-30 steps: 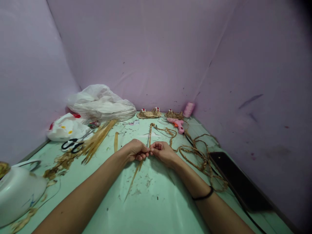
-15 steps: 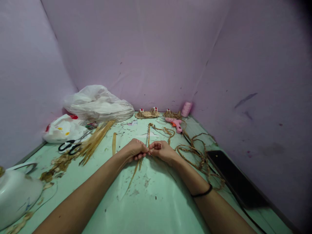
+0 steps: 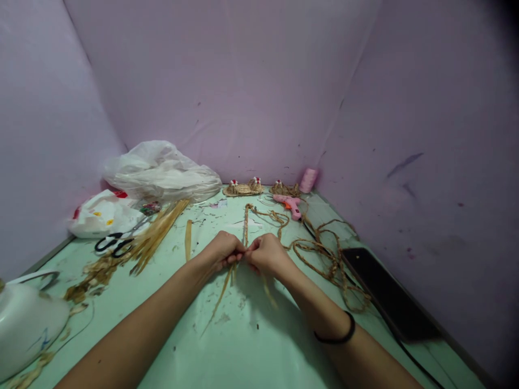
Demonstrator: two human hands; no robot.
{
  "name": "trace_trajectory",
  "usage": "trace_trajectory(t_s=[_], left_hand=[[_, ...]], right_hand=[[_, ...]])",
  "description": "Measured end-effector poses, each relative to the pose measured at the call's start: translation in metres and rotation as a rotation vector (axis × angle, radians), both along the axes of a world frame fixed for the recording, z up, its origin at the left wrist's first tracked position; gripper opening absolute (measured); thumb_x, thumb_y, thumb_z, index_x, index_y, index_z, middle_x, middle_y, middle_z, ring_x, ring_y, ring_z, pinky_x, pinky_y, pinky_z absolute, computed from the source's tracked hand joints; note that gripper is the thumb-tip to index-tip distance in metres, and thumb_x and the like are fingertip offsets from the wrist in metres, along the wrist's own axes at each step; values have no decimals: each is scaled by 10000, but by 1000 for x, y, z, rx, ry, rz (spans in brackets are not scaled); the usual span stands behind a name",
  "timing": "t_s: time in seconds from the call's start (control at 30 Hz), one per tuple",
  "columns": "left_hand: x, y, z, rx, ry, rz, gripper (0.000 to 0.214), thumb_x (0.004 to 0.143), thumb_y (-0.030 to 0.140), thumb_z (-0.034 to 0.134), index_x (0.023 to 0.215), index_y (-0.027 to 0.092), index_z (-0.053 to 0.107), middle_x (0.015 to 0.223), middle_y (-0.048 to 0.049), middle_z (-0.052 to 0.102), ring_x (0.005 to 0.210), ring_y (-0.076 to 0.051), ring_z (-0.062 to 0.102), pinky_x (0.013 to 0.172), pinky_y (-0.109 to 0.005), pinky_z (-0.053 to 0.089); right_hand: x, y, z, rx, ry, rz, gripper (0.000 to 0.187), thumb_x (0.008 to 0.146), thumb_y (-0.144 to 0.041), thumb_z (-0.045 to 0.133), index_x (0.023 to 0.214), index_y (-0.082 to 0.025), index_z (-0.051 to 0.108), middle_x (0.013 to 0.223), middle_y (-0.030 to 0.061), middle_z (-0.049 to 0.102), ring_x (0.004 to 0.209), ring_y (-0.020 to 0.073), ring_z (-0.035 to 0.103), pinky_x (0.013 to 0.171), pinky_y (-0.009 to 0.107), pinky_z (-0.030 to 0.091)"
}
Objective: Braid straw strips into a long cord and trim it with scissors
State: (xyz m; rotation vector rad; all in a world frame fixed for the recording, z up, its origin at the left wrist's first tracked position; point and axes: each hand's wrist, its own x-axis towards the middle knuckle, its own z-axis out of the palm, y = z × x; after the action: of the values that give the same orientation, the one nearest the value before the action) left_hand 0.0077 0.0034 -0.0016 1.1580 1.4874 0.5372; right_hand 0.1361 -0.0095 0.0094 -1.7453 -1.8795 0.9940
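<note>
My left hand (image 3: 222, 249) and my right hand (image 3: 265, 253) meet fingertip to fingertip over the green table (image 3: 251, 346). Both pinch the near end of a plaited straw braid (image 3: 245, 220) that runs away from me towards the back wall. Loose straw strands (image 3: 221, 294) trail from the pinch towards me across the table. A shorter strand (image 3: 270, 292) hangs under my right hand. A black band sits on my right wrist.
A long coil of braided cord (image 3: 324, 254) lies right of my hands, beside a black phone (image 3: 385, 294). A pink glue gun (image 3: 288, 203), pink thread spool (image 3: 308, 180) and small woven pieces (image 3: 243, 188) stand at the back. Scissors (image 3: 110, 243), straw bundle (image 3: 156, 235), plastic bags (image 3: 162, 172) and a white vessel (image 3: 28, 324) lie left.
My right hand has turned over at the braid's end, knuckles now up, and a loose strand has swung down beneath it. My left hand has stayed pinched in place.
</note>
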Motion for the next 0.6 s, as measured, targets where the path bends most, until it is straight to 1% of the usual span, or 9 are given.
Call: trace_trajectory(t_s=[0.1,0.23,0.3,0.37,0.43,0.5,0.57,0.6], left_hand=[[-7,3,-5,10,-92,-42,89,498,179,513,430,129,486,313,41,362,286,-31,243,327,-188,124],[-9,5,-4,24,-151,-81,77,483,190,513,443,130,484,331,49,369,282,-21,227,323,-185,94],[-8,5,-2,7,-180,-83,93,484,207,523,454,131,480,355,46,394,283,-19,235,322,-184,83],[-7,5,0,-6,-203,-83,106,484,221,536,472,130,482,385,43,420,286,-17,247,322,-182,83],[-8,4,0,-8,-219,-98,105,487,221,532,479,130,482,391,46,416,288,-16,249,323,-180,89],[-8,4,0,2,-228,-110,93,494,214,521,482,134,477,386,52,399,291,-19,245,324,-182,94],[-7,4,0,23,-196,-114,88,509,214,514,488,138,475,381,54,389,294,-25,242,325,-188,98],[-5,3,0,39,-166,-116,86,516,211,513,488,140,473,378,53,387,297,-28,242,326,-190,105]], right_hand=[[-5,-5,-2,41,6,-3,115,570,-173,556,518,-138,652,406,20,557,439,114,497,430,205,308],[6,5,-6,-49,121,72,98,601,-177,576,558,-132,652,462,14,593,429,98,503,424,188,332],[14,13,-5,-73,200,19,96,630,-185,584,587,-124,643,493,15,607,452,92,524,445,173,366],[17,18,-3,-85,274,-86,84,655,-170,577,604,-120,623,506,11,606,462,84,530,465,163,396],[16,18,0,-183,371,-125,91,682,-145,553,608,-121,599,494,2,589,450,79,525,479,168,426],[11,13,3,-344,478,-70,123,709,-134,521,602,-120,580,492,0,577,430,79,520,479,188,450],[8,9,5,-428,495,-9,160,712,-129,513,558,-120,552,470,-4,557,393,73,495,440,190,439],[9,7,5,-425,454,10,177,703,-128,519,528,-123,535,446,-10,537,370,68,472,411,184,417]])
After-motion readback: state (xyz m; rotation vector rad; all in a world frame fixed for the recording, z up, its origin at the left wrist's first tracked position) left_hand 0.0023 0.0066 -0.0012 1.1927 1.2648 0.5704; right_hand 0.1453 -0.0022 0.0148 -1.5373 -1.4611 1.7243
